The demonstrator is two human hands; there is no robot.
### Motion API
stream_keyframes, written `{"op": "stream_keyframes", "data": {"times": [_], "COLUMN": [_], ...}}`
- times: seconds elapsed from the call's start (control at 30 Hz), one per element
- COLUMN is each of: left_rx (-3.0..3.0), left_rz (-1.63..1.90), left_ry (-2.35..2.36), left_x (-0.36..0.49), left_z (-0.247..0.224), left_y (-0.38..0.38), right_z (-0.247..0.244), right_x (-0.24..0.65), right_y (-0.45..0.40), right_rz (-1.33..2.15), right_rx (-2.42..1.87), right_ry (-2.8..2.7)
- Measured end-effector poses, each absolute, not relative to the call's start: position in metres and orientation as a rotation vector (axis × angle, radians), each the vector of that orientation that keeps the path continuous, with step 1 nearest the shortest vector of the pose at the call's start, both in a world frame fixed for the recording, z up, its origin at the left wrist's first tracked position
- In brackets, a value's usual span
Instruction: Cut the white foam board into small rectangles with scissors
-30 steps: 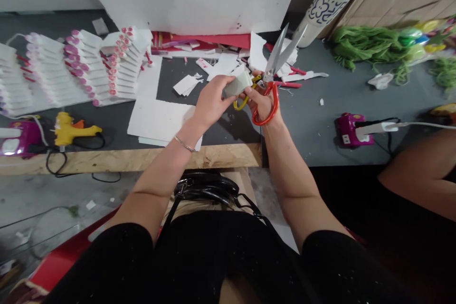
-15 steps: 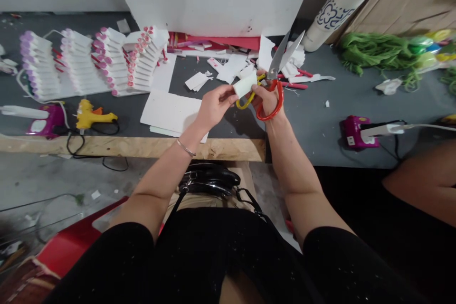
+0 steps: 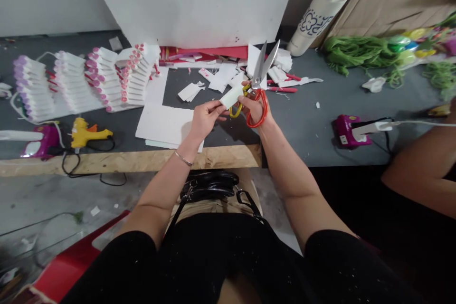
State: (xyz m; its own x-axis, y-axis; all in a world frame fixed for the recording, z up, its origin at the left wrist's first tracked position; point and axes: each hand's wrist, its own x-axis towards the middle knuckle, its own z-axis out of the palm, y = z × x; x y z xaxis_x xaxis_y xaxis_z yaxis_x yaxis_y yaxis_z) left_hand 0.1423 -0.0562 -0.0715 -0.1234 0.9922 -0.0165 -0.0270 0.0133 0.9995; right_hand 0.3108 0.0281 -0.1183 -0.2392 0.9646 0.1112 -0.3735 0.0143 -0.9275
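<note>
A small folded piece of white paper (image 3: 231, 98) is pinched between the fingers of my left hand (image 3: 206, 118). My right hand (image 3: 255, 107) holds a pair of scissors (image 3: 262, 67) with one red and one yellow handle loop, its blades parted and pointing away from me. The thumb of that same hand also touches the right end of the paper. Larger white sheets (image 3: 166, 126) lie under and left of my left wrist. Beyond my hands are white paper scraps (image 3: 223, 78) and a few thin red sticks (image 3: 281, 89).
Rows of white strips with purple and pink tips (image 3: 74, 76) lie at the left, near a yellow glue gun (image 3: 87, 133). A white bottle (image 3: 315, 19) stands at the back, green yarn (image 3: 361, 53) beside it. A purple power adapter (image 3: 347, 130) and a co-worker's arm (image 3: 420, 166) are at right.
The view has shifted, so the tabletop sits slightly lower and further left. Both hands keep their hold on the paper and scissors.
</note>
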Motion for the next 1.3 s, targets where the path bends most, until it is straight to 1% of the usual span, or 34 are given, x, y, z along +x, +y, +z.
{"op": "stream_keyframes", "data": {"times": [0.4,0.6,0.77,0.87,0.97,1.13,1.3], "left_rx": [1.155,1.194,1.587,1.888,2.043,2.007,1.821], "left_rz": [1.268,1.248,1.266,1.152,1.021,1.008,1.046], "left_ry": [1.264,1.293,1.453,1.606,1.737,1.759,1.600], "left_x": [0.134,0.134,0.132,0.134,0.137,0.134,0.125], "left_z": [-0.086,-0.097,-0.096,-0.085,-0.075,-0.072,-0.068], "left_y": [-0.056,-0.055,-0.059,-0.067,-0.071,-0.058,-0.043], "right_z": [-0.103,-0.098,-0.101,-0.100,-0.098,-0.093,-0.089], "right_x": [0.307,0.308,0.307,0.305,0.303,0.301,0.299], "right_y": [0.017,0.013,0.011,0.008,0.005,0.002,0.002], "right_rz": [1.369,1.358,1.283,1.238,1.272,1.342,1.394], "right_rx": [-0.836,-0.834,-0.847,-0.860,-0.863,-0.814,-0.725], "right_ry": [-1.205,-1.222,-1.252,-1.271,-1.287,-1.266,-1.190]}}
